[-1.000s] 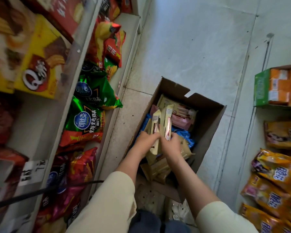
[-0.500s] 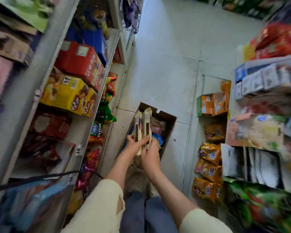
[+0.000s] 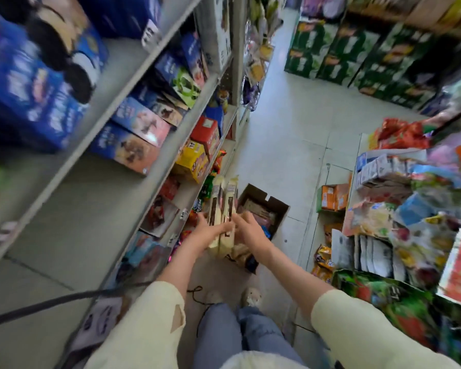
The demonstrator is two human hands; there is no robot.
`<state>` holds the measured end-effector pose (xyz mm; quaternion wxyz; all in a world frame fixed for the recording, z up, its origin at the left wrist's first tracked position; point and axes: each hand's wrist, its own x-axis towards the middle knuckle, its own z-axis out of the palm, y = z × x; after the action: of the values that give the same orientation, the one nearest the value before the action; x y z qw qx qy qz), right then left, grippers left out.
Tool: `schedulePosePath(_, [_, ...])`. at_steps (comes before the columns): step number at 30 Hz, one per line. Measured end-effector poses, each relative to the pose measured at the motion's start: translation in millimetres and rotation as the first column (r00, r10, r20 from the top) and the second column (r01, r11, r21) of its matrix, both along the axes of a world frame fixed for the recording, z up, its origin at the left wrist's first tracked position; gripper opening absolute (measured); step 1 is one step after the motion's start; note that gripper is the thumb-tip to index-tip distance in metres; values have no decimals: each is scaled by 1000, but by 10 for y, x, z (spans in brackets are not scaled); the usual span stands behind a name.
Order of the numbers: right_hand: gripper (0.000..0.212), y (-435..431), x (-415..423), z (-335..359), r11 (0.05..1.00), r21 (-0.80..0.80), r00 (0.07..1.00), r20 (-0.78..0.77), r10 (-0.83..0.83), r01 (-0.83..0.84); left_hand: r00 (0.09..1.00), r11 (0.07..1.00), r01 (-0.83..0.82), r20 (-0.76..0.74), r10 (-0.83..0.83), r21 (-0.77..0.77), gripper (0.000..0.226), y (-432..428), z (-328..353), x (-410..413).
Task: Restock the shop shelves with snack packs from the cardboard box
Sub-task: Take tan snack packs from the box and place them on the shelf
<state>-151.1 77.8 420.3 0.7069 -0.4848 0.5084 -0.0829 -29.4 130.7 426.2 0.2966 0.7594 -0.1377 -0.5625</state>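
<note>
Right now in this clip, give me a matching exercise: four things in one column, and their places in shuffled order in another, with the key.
Things:
1. cream snack packs
2. cardboard box
3. yellow carton
4. orange carton

Places:
A. on the floor, beyond the hands
B. on the left shelf
C. low on the right shelving
D. held between left hand and right hand

Pairs: 1-D, 2-A, 3-B, 4-C

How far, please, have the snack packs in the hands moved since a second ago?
Yes: the snack packs have come up out of the cardboard box, held by the left hand and right hand.
</note>
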Motion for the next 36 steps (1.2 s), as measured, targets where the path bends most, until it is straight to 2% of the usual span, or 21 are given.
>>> schedulePosePath(2, [32, 100, 21, 121, 1000, -3, 999, -26, -23, 23, 1000, 999, 4, -29, -5, -37, 110, 208, 161, 9])
schedulePosePath(4, [39, 258, 47, 259, 996, 58, 998, 22, 62, -63, 998, 995, -14, -57, 9, -94, 108, 476, 290, 60])
schedulePosePath(7, [66, 507, 69, 404, 973, 125, 979, 86, 184, -194, 994, 988, -61, -98, 47, -143, 112, 904, 492, 174])
schedulePosePath(9, [74, 672, 97, 466, 964, 158, 968, 169, 185, -212, 987, 979, -84, -150, 56, -187, 111, 1182, 601, 248])
schedulePosePath(13, [69, 1111, 244, 597, 949, 231, 946, 291, 144, -216, 971, 964, -118, -231, 62, -239, 115, 1791, 406, 465])
schedulePosePath(15, [70, 1302, 336, 663, 942, 229, 932, 324, 164, -246, 954, 955, -163, -285, 88, -250, 94, 2052, 601, 467])
schedulePosePath(17, [68, 1510, 445, 729, 911, 198, 891, 360, 276, -362, 934, 933, -238, -327, 143, -269, 71, 2334, 808, 465])
schedulePosePath(20, [54, 1688, 537, 786, 868, 161, 831, 415, 371, -469, 890, 908, -326, -409, 201, -262, 53, 2591, 874, 460])
schedulePosePath(23, [47, 1886, 657, 843, 835, 141, 794, 424, 435, -533, 855, 867, -437, -412, 317, -240, 37, 2859, 886, 436])
schedulePosePath(27, [47, 2170, 812, 782, 786, 149, 772, 363, 521, -600, 839, 820, -524, -306, 449, -233, 36, 3246, 885, 372])
schedulePosePath(29, [50, 2313, 865, 771, 751, 158, 749, 338, 570, -642, 821, 793, -560, -286, 494, -240, 28, 3447, 874, 328])
schedulePosePath(31, [60, 2431, 885, 769, 691, 163, 696, 351, 627, -704, 791, 761, -605, -287, 541, -233, 28, 3628, 861, 259])
schedulePosePath(33, [61, 2574, 870, 787, 625, 156, 632, 373, 680, -765, 760, 730, -645, -297, 579, -228, 38, 3821, 818, 163])
schedulePosePath(36, [60, 2798, 815, 769, 570, 170, 587, 383, 713, -804, 712, 678, -700, -302, 634, -225, 29, 4094, 825, 28])
